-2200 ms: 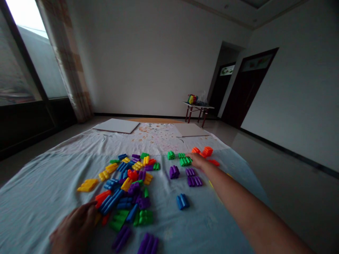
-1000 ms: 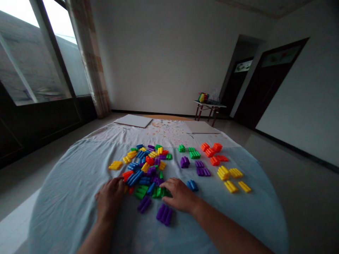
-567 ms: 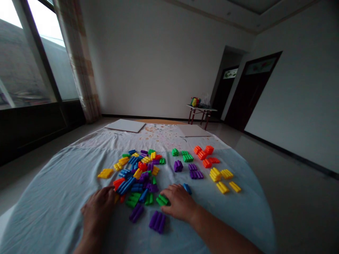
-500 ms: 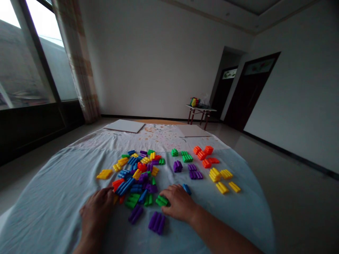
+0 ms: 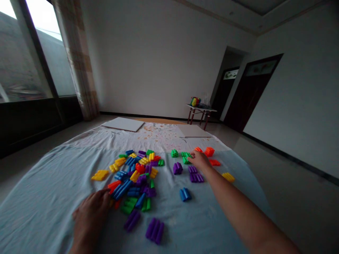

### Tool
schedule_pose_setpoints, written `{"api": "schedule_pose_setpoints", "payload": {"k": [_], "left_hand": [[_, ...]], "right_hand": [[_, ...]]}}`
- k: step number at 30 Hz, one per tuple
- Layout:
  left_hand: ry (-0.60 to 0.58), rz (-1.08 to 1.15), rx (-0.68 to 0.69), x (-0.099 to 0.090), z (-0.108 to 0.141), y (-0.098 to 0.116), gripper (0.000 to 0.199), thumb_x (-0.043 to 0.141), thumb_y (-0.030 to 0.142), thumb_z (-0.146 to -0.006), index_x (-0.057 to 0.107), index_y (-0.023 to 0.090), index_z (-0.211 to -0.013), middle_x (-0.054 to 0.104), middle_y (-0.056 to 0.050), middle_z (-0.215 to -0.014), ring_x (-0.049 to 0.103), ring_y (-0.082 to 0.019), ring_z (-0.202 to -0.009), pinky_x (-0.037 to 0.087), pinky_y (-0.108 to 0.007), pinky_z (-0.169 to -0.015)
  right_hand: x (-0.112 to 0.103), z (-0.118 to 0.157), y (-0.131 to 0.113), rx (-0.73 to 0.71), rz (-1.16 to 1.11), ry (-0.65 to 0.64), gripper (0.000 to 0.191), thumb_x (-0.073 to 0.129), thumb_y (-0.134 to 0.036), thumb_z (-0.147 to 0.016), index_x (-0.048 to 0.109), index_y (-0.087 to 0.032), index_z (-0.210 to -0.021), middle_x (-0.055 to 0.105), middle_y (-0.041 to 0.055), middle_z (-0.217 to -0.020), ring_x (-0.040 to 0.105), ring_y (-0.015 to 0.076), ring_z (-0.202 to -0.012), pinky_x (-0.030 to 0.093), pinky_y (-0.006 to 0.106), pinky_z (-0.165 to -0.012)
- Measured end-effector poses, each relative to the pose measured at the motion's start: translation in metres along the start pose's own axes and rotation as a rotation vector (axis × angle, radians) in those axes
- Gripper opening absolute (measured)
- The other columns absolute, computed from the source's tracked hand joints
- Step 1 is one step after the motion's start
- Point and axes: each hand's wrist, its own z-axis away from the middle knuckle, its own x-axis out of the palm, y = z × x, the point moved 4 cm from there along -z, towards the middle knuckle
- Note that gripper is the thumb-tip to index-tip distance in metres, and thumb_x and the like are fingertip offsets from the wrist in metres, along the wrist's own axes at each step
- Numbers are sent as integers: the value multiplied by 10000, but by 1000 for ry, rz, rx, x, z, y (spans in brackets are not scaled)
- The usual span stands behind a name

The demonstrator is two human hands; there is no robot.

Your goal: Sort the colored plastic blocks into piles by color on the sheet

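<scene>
My right hand (image 5: 199,159) reaches forward onto a group of green ribbed plastic blocks (image 5: 185,157), fingers down on them; I cannot tell whether it grips one. Orange blocks (image 5: 209,151) lie just beyond it, and purple blocks (image 5: 196,177) lie just below. My left hand (image 5: 90,218) rests on the cloth at the front edge of a mixed pile of coloured blocks (image 5: 137,174), close to a red block (image 5: 113,185), and holds nothing. Two purple blocks (image 5: 155,230) lie at the front. A blue block (image 5: 185,194) sits alone to the right.
The blocks lie on a pale blue cloth (image 5: 53,187) spread on the floor. Two white boards (image 5: 123,124) lie at its far end. A small table (image 5: 200,110) stands beyond, by the doors. My right forearm hides most of the yellow blocks (image 5: 228,177).
My right hand has moved from the front of the pile forward to the green group. The green block that lay under it is gone from there. The view has shifted slightly.
</scene>
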Motion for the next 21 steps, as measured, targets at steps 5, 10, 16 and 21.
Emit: {"api": "schedule_pose_setpoints", "payload": {"k": [5, 10, 16, 21], "left_hand": [[-1, 38, 12, -1, 0, 1, 452, 333, 448, -820, 669, 197, -987, 680, -101, -984, 594, -279, -968, 448, -396, -761], [-11, 45, 4, -1, 0, 1, 458, 328, 454, -819, 670, 192, -974, 677, -112, -981, 593, -282, -956, 443, -410, -772], [-5, 50, -5, 0, 0, 0, 446, 329, 450, -815, 664, 197, -968, 675, -108, -982, 597, -273, -940, 443, -403, -767], [-5, 63, -4, -1, 0, 2, 435, 346, 448, -807, 669, 200, -960, 681, -103, -978, 600, -277, -946, 449, -399, -755]], "right_hand": [[20, -17, 3, 9, 106, -37, 210, 612, -359, -757, 673, -215, -897, 719, 58, -910, 648, 201, -876, 419, 258, -689], [29, -21, 0, -26, 155, -45, 239, 600, -363, -763, 677, -214, -934, 715, 80, -943, 640, 219, -923, 419, 280, -727], [15, -19, 7, -58, 161, 15, 281, 545, -402, -826, 655, -211, -1000, 691, 72, -999, 610, 202, -959, 407, 280, -775], [15, -15, 11, -138, 171, 0, 163, 666, -323, -748, 656, -214, -869, 680, 38, -915, 592, 189, -950, 387, 271, -805]]}}
